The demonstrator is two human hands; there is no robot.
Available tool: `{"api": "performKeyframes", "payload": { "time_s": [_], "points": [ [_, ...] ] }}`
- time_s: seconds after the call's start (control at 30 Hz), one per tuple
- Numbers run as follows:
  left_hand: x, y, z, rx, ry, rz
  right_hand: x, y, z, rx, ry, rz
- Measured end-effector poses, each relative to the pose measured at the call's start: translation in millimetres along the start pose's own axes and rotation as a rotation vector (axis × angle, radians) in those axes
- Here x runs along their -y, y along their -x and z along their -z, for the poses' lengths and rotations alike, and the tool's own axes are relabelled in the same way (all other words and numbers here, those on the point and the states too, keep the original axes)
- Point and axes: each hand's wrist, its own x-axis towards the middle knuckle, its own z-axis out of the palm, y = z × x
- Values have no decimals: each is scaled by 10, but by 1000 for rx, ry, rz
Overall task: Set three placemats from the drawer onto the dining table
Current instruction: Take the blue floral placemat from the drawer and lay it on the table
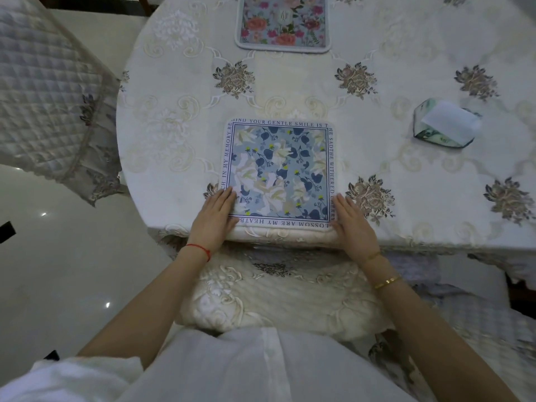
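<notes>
A square blue-and-white floral placemat point(280, 172) with a lettered border lies flat near the front edge of the round dining table point(391, 68). My left hand point(216, 217) rests flat on its near left corner, fingers together. My right hand point(352, 223) lies flat against its near right corner, on the cloth and mat edge. Neither hand grips anything. A second placemat point(282, 21), pink floral with a grey rim, lies at the far side of the table, partly cut off by the frame's top.
The table carries an embroidered cream cloth. A tissue box point(446, 124) sits to the right. A chair with a quilted cover point(49, 105) stands at the left, another padded seat point(278, 297) right below the table edge. Glossy floor at left.
</notes>
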Motion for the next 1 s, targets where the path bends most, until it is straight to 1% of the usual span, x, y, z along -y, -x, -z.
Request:
{"api": "performKeyframes", "payload": {
  "time_s": [0.07,0.17,0.27,0.4,0.47,0.57,0.77,0.83,0.9,1.0],
  "points": [
    [-21,-38,31,-27,16,-13,68,-86,43,-26,-6,17],
    [-115,-202,104,-55,42,-49,330,-377,24,-8,2,126],
    [-239,-432,178,-30,56,-74,634,-720,-100,63,52,201],
    [-296,-637,146,32,45,-68,821,-982,-259,143,95,209],
    [-230,-658,97,53,-4,-42,776,-997,-274,147,112,218],
    [-101,-617,55,42,-43,-39,544,-913,-233,123,132,213],
    [51,-563,70,-1,-64,-6,66,-671,9,58,111,69],
    [47,-573,93,-17,-47,57,35,-672,65,35,100,31],
    [29,-675,140,-29,-15,105,95,-820,119,17,78,35],
    [-41,-1029,241,-26,20,33,309,-1291,165,9,42,81]
  ]
}}
